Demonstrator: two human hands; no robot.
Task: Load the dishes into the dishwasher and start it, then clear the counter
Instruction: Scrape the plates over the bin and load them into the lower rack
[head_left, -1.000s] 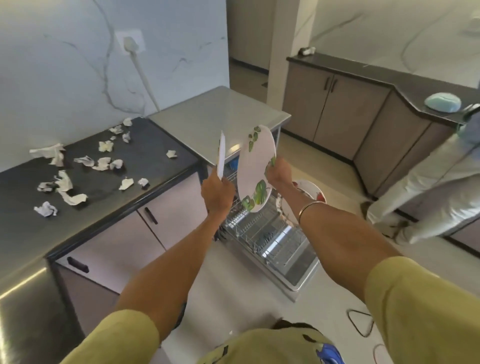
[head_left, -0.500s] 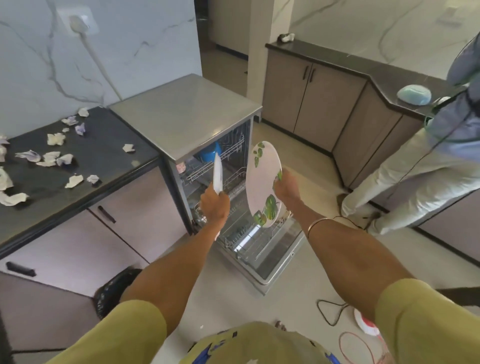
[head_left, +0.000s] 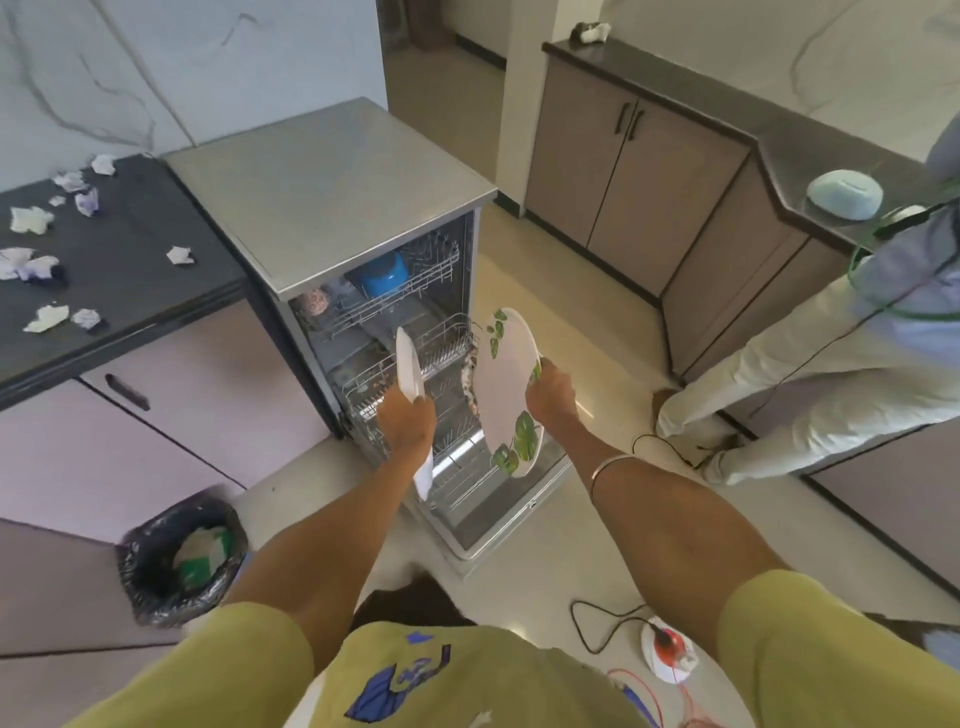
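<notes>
Head view, and both hands are loaded over the open stainless-steel dishwasher! Left hand is curled round a plain white round plate, edge-on to us, standing almost upright just above the dishwasher's pulled-out lower wire rack. Right hand pinches the far rim of a large white oval plate with green leaf prints, held on edge to the right of that rack, its long axis running near-vertical, tilted slightly, face turned left toward the rack. Both look stiff, glazed, slick and breakable, not heavy; a rim grip with thumb across the edge seems safest. Left of the dishwasher, the dark bench carries crumpled paper scraps.
</notes>
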